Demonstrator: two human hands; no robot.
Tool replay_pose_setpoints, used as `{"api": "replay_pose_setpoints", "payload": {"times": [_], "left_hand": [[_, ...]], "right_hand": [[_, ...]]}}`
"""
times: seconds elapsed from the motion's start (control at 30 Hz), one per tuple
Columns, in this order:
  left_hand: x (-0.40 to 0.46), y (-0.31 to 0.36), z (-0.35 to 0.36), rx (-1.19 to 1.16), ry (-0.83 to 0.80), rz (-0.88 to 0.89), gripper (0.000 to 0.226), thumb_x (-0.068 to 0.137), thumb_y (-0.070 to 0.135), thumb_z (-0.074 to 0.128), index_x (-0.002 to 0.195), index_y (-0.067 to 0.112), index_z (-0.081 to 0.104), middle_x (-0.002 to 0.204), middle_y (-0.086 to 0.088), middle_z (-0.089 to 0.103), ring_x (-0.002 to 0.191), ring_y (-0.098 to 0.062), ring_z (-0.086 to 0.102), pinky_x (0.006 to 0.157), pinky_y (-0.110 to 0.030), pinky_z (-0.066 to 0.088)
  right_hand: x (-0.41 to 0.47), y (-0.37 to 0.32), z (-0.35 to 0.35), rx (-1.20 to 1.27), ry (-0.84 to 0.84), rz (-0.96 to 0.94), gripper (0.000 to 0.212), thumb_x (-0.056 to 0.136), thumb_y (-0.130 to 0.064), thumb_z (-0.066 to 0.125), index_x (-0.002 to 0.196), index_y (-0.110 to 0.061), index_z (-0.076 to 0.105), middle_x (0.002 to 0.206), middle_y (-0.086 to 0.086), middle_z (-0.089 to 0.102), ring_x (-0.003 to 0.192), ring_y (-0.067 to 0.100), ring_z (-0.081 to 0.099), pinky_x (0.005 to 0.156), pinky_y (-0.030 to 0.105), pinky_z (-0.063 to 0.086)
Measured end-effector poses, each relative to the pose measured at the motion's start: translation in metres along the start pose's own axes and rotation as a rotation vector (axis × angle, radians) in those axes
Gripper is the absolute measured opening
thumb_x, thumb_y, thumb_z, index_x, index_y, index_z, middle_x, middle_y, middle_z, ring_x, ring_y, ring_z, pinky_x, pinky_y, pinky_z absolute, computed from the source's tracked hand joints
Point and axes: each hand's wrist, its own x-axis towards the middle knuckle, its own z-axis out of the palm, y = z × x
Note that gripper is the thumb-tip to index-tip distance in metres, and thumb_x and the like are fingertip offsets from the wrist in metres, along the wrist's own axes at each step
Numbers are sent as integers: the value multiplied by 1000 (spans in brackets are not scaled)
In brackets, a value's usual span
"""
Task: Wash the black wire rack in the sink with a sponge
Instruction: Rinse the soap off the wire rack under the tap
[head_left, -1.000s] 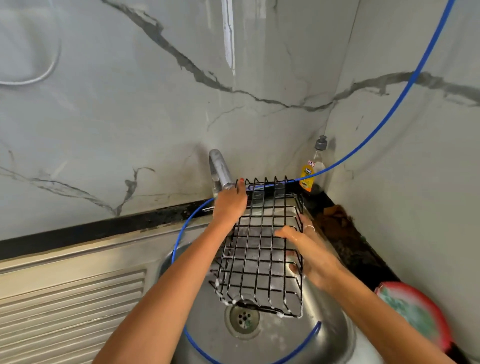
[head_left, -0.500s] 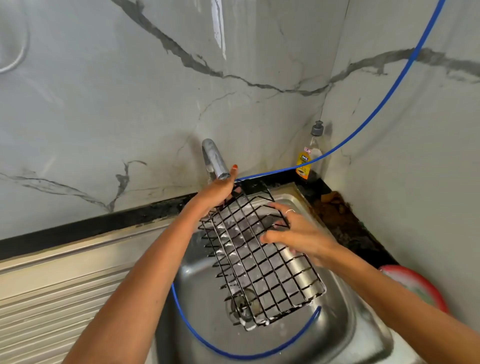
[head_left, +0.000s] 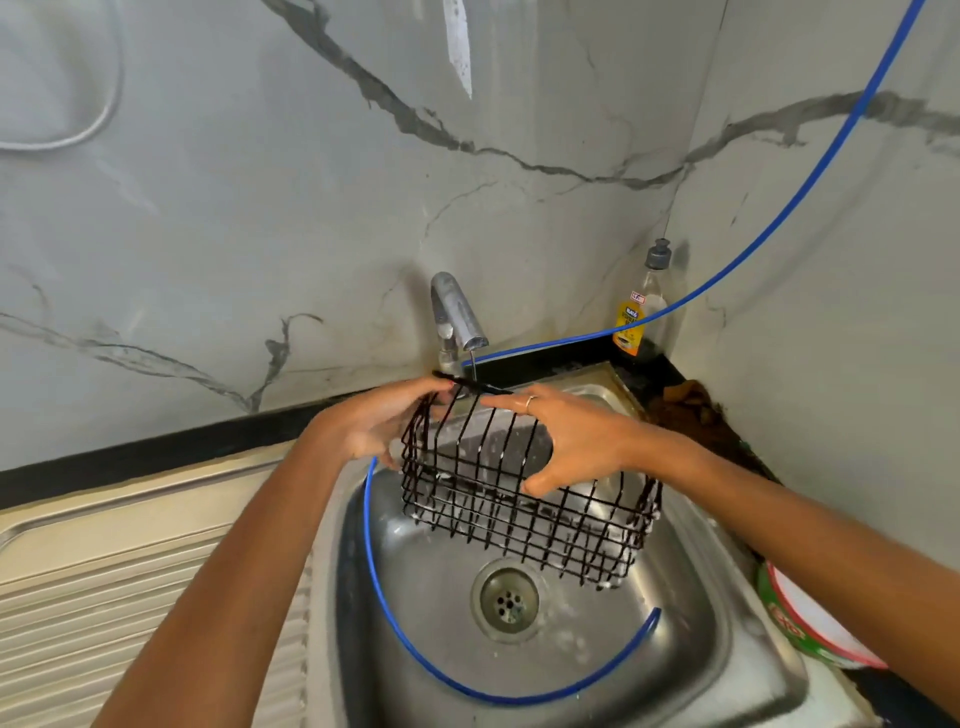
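Head view, step: I judge this the rinse. I hold the rack (head_left: 524, 483) over the sink (head_left: 737, 618), under the tap (head_left: 457, 317), where a thin stream falls onto its far top edge. White suds cling to the lower wires.
Head view, left hand: my left hand (head_left: 379, 426) grips the rack's left end, fingers curled over the top wire.
Head view, right hand: my right hand (head_left: 576, 441) spans the near side, fingers laid along the top edge and thumb hooked under a lower wire, so it clasps the rack.
Head view, rack: it hangs above the drain (head_left: 508, 600), tilted, right end lower; I cannot tell whether that corner touches the basin.
Head view, sponge: none shows.
Head view, next move: I judge the rack needs turning under the stream so the sudsy bottom wires get water, with a firm grip on wet wire.
Head view, surface: a steel drainboard (head_left: 104, 587) runs to the left of the basin. A blue hose (head_left: 415, 654) loops through the basin and rises along the right wall.
Head view, room: a marbled grey wall (head_left: 260, 208) meets another in the corner, where a soap bottle (head_left: 641, 306) stands. A red-rimmed tub (head_left: 810, 623) sits at the right edge.
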Motion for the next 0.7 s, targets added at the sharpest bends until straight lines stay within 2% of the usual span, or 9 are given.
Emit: {"api": "replay_pose_setpoints", "payload": {"times": [0.07, 0.13, 0.2, 0.27, 0.4, 0.5, 0.6, 0.63, 0.7], "left_hand": [[-12, -3, 4, 98, 106, 110, 23, 89, 41, 62, 77, 22, 68, 90, 4, 72, 95, -17, 61, 90, -40, 39], [-22, -6, 7, 98, 127, 223, 21, 91, 30, 62, 79, 14, 67, 80, -2, 71, 88, -16, 65, 88, -31, 45], [-32, -9, 9, 141, 61, 256, 19, 92, 23, 60, 80, 9, 65, 76, -5, 70, 77, -16, 65, 81, -24, 51], [-41, -8, 12, 220, -31, 226, 16, 93, 24, 59, 92, 10, 66, 87, -8, 75, 76, -14, 66, 75, -21, 50], [-48, -4, 28, 339, -138, 138, 26, 94, 26, 59, 119, 22, 58, 106, -3, 74, 76, -11, 69, 79, -25, 48], [-43, -11, 42, 330, 52, 165, 26, 96, 29, 57, 118, 15, 62, 95, -2, 76, 65, -11, 68, 64, -21, 51], [-39, -26, 51, 188, 288, 256, 21, 98, 22, 54, 106, 11, 69, 70, -3, 74, 53, -12, 51, 47, -18, 37], [-41, -32, 53, 134, 352, 273, 20, 98, 21, 54, 102, 12, 71, 65, -3, 72, 54, -12, 46, 47, -19, 31], [-46, -41, 58, 51, 417, 306, 20, 98, 21, 54, 96, 14, 73, 63, -6, 71, 59, -15, 47, 50, -23, 26]], "right_hand": [[2, -1, -6, -137, -67, -66, 105, 66, -34, 77, 149, -43, 12, 130, -3, 38, 116, 17, 45, 85, 26, 40], [3, 1, -10, -261, -121, -109, 110, 65, -33, 77, 148, -45, 5, 135, 1, 36, 121, 24, 42, 93, 34, 41], [4, 4, -11, -344, -147, -124, 112, 65, -29, 77, 146, -49, 1, 148, 6, 27, 133, 28, 32, 107, 45, 32], [8, 7, -10, -385, -145, -140, 113, 64, -22, 76, 145, -49, 3, 154, 7, 21, 140, 28, 24, 113, 48, 23], [21, 13, -8, -430, -105, -212, 111, 61, -15, 75, 145, -40, 7, 151, 0, 31, 136, 23, 34, 106, 46, 36], [27, 17, 0, -445, -103, -265, 114, 61, -13, 74, 145, -40, 2, 150, 4, 32, 134, 26, 37, 102, 45, 43], [27, 20, 7, -413, -81, -295, 113, 65, -9, 70, 148, -40, 0, 151, 5, 27, 135, 25, 33, 104, 43, 41], [27, 20, 10, -415, -81, -301, 113, 67, -7, 68, 148, -42, -3, 154, 6, 21, 139, 26, 27, 109, 44, 35], [24, 17, 14, -393, -111, -296, 114, 71, -7, 64, 147, -44, -11, 160, 3, -1, 147, 24, 3, 118, 45, 12]]}}
